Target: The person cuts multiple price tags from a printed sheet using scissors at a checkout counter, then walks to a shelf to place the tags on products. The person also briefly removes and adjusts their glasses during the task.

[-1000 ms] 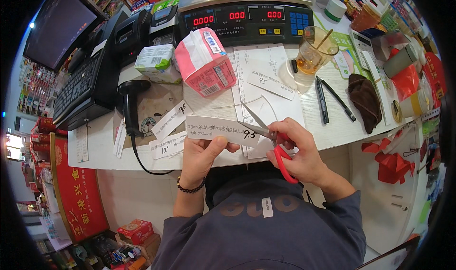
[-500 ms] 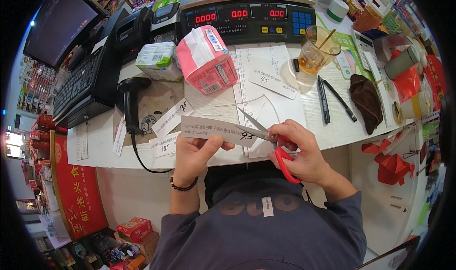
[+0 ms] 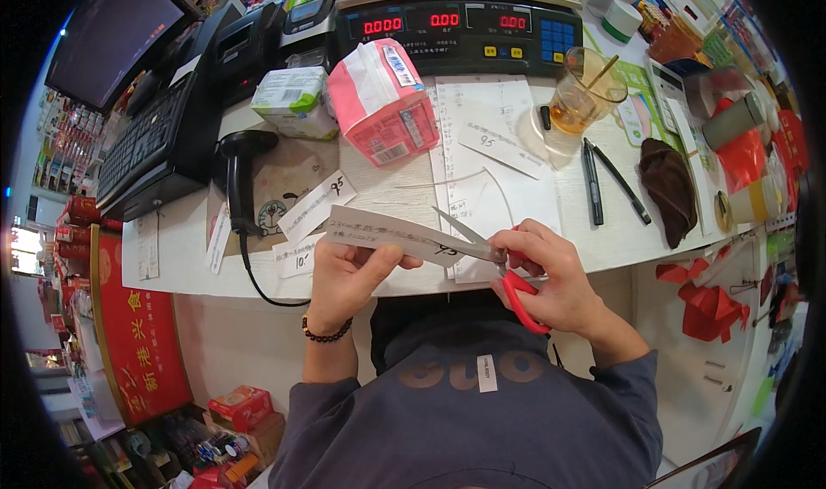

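Between thumb and fingers, my left hand point(image 3: 357, 274) pinches a handwritten white paper label point(image 3: 387, 233), held out over the counter's front edge. My right hand point(image 3: 542, 274) is closed on red-handled scissors point(image 3: 520, 300). Their metal blades are parted at the label's right end, one above its upper edge and the other hidden behind the paper. Thin curved paper strips point(image 3: 495, 183) lie just beyond the scissors. Other written labels rest on the counter: one point(image 3: 318, 207) left of my left hand, and one point(image 3: 499, 149) on white sheets ahead.
A black scale point(image 3: 456, 37) with red digits spans the back. Nearer stand a pink pack point(image 3: 383, 106), a white-green tissue pack point(image 3: 295, 102) and a black scanner point(image 3: 237, 175). At right are a glass of amber liquid point(image 3: 585, 93), pens point(image 3: 594, 183) and a brown cloth point(image 3: 667, 188).
The view has shifted slightly, so the counter things sit a little to the right. The label has tilted somewhat in my left hand; the scissors stay at its right end.
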Demonstrator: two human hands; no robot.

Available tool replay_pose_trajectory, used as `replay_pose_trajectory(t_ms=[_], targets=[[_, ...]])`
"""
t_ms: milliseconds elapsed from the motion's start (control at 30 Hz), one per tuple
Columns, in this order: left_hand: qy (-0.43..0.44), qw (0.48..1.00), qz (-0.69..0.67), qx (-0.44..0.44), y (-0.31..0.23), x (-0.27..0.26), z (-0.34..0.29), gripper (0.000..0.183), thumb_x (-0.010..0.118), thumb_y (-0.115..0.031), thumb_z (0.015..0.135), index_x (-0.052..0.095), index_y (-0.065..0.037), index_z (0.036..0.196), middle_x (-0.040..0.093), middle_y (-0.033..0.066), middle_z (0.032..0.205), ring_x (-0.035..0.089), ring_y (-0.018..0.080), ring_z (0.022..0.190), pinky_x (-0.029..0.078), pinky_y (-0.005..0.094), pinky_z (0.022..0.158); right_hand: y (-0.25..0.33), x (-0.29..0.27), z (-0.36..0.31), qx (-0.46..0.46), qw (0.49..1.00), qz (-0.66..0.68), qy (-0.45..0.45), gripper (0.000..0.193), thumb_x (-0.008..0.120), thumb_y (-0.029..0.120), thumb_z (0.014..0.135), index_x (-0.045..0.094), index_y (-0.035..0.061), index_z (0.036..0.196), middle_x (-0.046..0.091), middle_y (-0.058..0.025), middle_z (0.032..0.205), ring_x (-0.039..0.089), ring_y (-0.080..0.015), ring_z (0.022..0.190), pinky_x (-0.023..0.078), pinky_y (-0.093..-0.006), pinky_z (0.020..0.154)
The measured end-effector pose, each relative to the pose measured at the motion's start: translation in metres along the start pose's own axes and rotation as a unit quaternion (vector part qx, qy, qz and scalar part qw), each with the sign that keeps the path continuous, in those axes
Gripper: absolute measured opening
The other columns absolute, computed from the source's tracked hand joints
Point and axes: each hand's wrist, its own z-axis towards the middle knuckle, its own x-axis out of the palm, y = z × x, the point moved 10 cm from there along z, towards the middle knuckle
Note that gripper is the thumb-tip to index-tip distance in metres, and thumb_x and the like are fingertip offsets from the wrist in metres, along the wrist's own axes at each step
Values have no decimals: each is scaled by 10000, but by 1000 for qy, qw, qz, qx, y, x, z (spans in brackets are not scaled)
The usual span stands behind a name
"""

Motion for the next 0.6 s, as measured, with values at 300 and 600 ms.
replay_pose_trajectory(t_ms=[300, 600], targets=[[1, 1000, -5, -13, 3, 2, 1, 176, 547, -19, 823, 556, 77, 970, 623, 141, 877, 623, 182, 763, 517, 291, 700, 1, -2, 0, -6, 1000, -9, -18, 369, 649, 6, 664, 560, 36, 1020, 498, -70, 813, 494, -146, 675, 418, -245, 552], [-3, 1000, -12, -11, 3, 2, -1, 187, 552, -30, 829, 555, 76, 983, 623, 141, 878, 621, 185, 769, 521, 305, 704, 0, -1, -2, -2, 1000, 0, -6, 359, 644, 0, 670, 564, 31, 1019, 496, -71, 796, 495, -149, 665, 439, -245, 574]])
